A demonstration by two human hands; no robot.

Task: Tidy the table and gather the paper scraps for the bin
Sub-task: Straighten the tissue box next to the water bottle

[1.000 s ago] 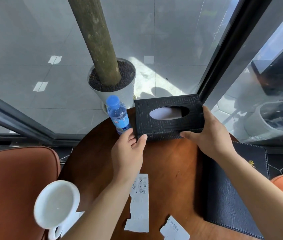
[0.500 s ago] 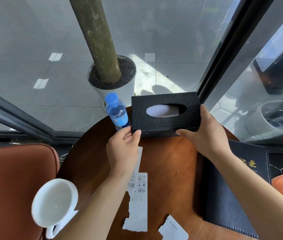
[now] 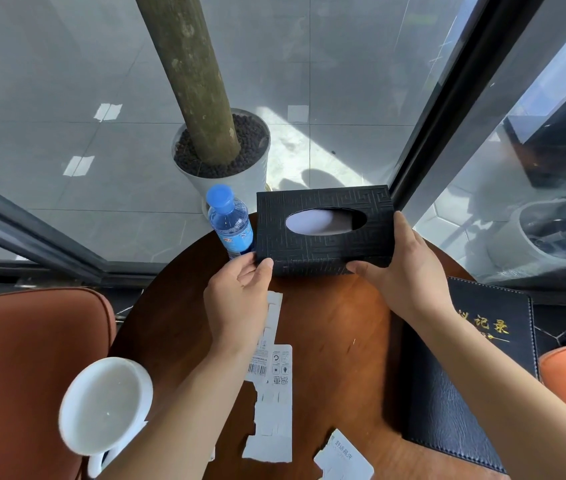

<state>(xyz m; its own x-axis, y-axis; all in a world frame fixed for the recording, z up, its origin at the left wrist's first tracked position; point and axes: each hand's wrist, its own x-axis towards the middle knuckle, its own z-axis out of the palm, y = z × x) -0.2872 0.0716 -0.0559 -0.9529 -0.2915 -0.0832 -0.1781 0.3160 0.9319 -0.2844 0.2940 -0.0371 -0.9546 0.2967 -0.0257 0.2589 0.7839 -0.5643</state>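
Paper scraps: small torn card (image 3: 343,457) and long printed strip (image 3: 272,410), at the near edge of the counter (image 3: 337,341), not yet gathered.
Cup (image 3: 106,407): near left.
Folder (image 3: 447,393): right.
Left hand (image 3: 240,299): pinches the near-left corner of the tissue box (image 3: 323,244).
Right hand (image 3: 409,271): grips its right end.
Tissue box: pushed farther and squarer over the last second, now just beside the bottle (image 3: 231,226) at the far edge.
Judgement: box nearly placed; scraps likely next.

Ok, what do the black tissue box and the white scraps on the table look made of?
The black rectangular tissue box looks like embossed faux leather: matte, with a raised maze pattern. The white torn scraps look like thin printed card, with ragged edges and a barcode; probably packaging.
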